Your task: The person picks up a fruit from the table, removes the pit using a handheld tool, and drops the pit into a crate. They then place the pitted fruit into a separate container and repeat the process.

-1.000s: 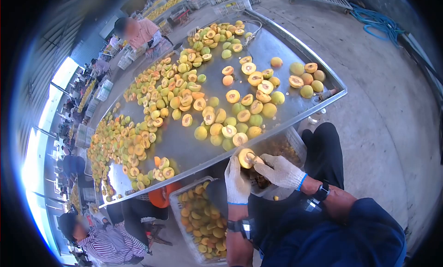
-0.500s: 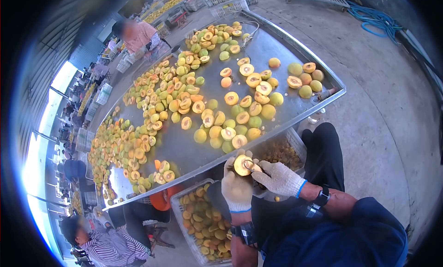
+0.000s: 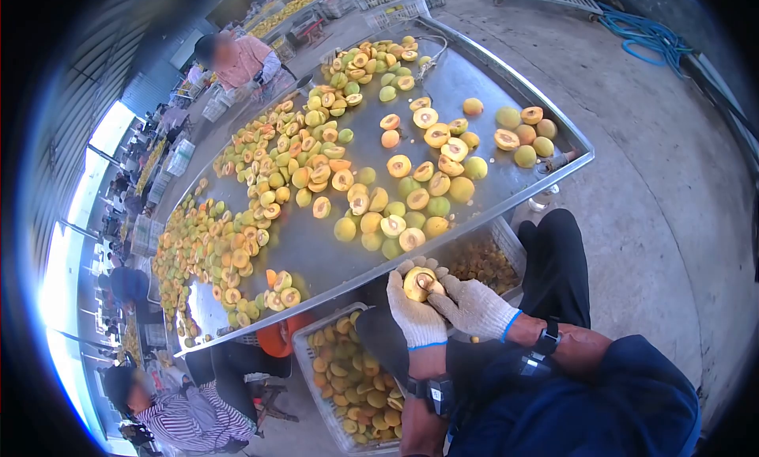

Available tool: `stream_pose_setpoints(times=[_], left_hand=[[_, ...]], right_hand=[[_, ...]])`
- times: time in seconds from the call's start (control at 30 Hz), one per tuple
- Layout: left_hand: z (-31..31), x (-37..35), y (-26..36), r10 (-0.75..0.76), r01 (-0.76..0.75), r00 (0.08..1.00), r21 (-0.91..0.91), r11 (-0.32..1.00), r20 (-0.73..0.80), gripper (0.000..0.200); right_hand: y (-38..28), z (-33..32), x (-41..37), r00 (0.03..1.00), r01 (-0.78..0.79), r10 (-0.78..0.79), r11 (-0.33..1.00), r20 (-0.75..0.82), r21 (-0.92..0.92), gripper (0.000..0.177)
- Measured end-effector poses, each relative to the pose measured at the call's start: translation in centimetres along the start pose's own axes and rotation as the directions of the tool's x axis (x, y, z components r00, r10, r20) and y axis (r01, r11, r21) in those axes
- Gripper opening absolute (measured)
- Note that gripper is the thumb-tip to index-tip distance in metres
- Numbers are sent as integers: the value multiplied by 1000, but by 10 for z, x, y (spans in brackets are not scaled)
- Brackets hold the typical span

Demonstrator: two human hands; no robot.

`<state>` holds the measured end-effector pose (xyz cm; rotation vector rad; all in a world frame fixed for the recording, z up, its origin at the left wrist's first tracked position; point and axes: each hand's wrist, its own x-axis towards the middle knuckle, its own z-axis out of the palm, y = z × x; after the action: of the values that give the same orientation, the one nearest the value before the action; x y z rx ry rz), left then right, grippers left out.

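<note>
My left hand point(image 3: 417, 319), in a pale work glove, is closed around a yellow peach half point(image 3: 416, 286) with its cut face up. My right hand point(image 3: 478, 307), gloved the same way, is pressed close against that half. Its fingers grip a small pitting tool point(image 3: 433, 285) with a light handle and a curved metal loop, partly hidden by the fingers; the loop is at the middle of the cut face. Both hands are just below the near edge of the metal table point(image 3: 332, 255). Cut and whole peaches point(image 3: 411, 220) lie on the table beyond them.
Below the table, a white crate point(image 3: 304, 354) holds peach halves; another crate point(image 3: 514, 255) contains brown bits, probably pits. A person in a striped top point(image 3: 186, 417) sits at left, another person point(image 3: 237, 62) is across the table. A blue hose point(image 3: 648, 38) lies on the floor.
My left hand has turned slightly and shifted right, closer to my right hand. The pitting tool's loop now sits lower against the peach half's cut face.
</note>
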<state>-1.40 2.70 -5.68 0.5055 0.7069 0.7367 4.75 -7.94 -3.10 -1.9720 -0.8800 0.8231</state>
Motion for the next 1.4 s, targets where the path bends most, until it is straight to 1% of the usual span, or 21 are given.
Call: stream_pose_setpoints(times=[0.1, 0.17, 0.23, 0.4, 0.5, 0.57, 0.63, 0.7, 0.73, 0.8, 0.87, 0.9, 0.97, 1.03, 1.1, 1.13, 1.2, 1.27, 1.3, 1.37, 1.4], left_hand=[[-3, 1, -4, 49, -49, 999, -16, 999, 21, 43], [-3, 1, -4, 74, -74, 997, 30, 997, -3, 49], [-1, -1, -2, 73, -73, 997, 16, 997, 9, 48], [-1, -1, -1, 70, -71, 995, 17, 997, 68, 48], [6, -6, 3, 46, -46, 999, 76, 996, 8, 50], [9, -6, 5, 115, -121, 992, 205, 971, 44, 55], [19, -12, 11, 133, -132, 991, 255, 958, 17, 57], [26, -16, 15, 153, -143, 988, 305, 941, -10, 59], [28, -17, 17, 174, -163, 985, 348, 923, 0, 60], [30, -19, 21, 197, -186, 980, 388, 903, 12, 62], [32, -18, 25, 196, -202, 979, 471, 858, 63, 63], [30, -18, 25, 204, -210, 977, 468, 859, 64, 63], [25, -19, 26, 258, -345, 937, 499, 795, 238, 64], [26, -23, 25, 299, -369, 929, 511, 776, 217, 64], [33, -30, 24, 340, -393, 919, 519, 759, 199, 64], [38, -35, 25, 351, -386, 921, 526, 758, 171, 64], [41, -40, 24, 364, -380, 921, 534, 755, 141, 63], [41, -44, 21, 441, -511, 859, 507, 694, 261, 63], [40, -43, 22, 443, -510, 859, 507, 695, 257, 63], [35, -36, 26, 403, -544, 835, 450, 708, 375, 62], [33, -35, 28, 407, -545, 835, 449, 708, 371, 62]], right_hand=[[1, 0, 0, 999, 40, -40, 999, -1, 22, 49], [4, 2, 1, 999, 52, -52, 999, 2, 7, 50], [3, -1, 1, 998, 65, -65, 998, 5, -10, 51], [-2, -15, 0, 986, 6, -4, 1000, 164, -11, 53], [2, -17, -1, 978, -5, 6, 1000, 207, -3, 53], [4, -16, -3, 981, 20, -24, 1000, 193, 24, 51], [7, -12, -6, 982, 48, -56, 998, 179, 52, 49], [7, -10, -8, 983, 79, -108, 979, 151, 190, 46], [7, -10, -9, 982, 80, -110, 978, 153, 191, 46], [1, -12, -12, 985, -16, -8, 990, 175, 140, 41], [-2, -15, -14, 984, -10, -17, 988, 179, 152, 40], [-3, -15, -14, 982, -7, -25, 985, 186, 171, 39], [1, -15, -12, 977, 6, -51, 978, 209, 211, 37], [0, -17, -14, 971, 6, -65, 969, 230, 248, 36], [-9, -23, -17, 978, 91, -126, 975, 167, 201, 35], [-8, -24, -17, 978, 94, -128, 976, 166, 199, 35], [-3, -22, -16, 961, 28, -123, 933, 247, 358, 36], [-3, -25, -18, 950, -18, -108, 918, 291, 397, 37], [-3, -27, -19, 936, -63, -96, 901, 338, 429, 38], [3, -26, -16, 919, -112, -80, 886, 385, 450, 36], [5, -26, -16, 901, -165, -62, 867, 429, 470, 36]])
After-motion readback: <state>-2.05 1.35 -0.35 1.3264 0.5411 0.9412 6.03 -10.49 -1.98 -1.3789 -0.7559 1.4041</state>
